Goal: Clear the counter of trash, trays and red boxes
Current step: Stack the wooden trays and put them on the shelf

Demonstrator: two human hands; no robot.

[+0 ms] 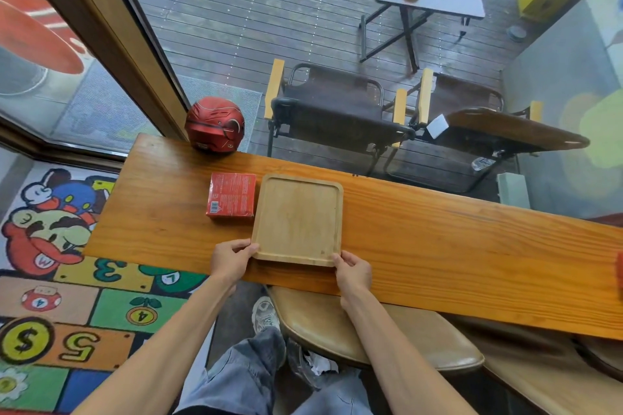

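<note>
A pale wooden tray [298, 217] lies on the long orange wooden counter [438, 239], near its front edge, and nothing is on it. My left hand [231, 259] grips the tray's near left corner. My right hand [352, 271] grips its near right corner. The near edge looks slightly lifted, with a shadow under it. A red box [232, 196] with a barcode label sits on the counter, touching the tray's left side. Another red object [619, 274] shows at the frame's right edge, cut off.
A red helmet [214, 125] rests on the counter's far left edge against the window. A tan cushioned stool [371, 330] stands under the counter in front of me. Crumpled clear plastic [312, 365] lies by my legs. Beyond the glass are chairs and a grey table.
</note>
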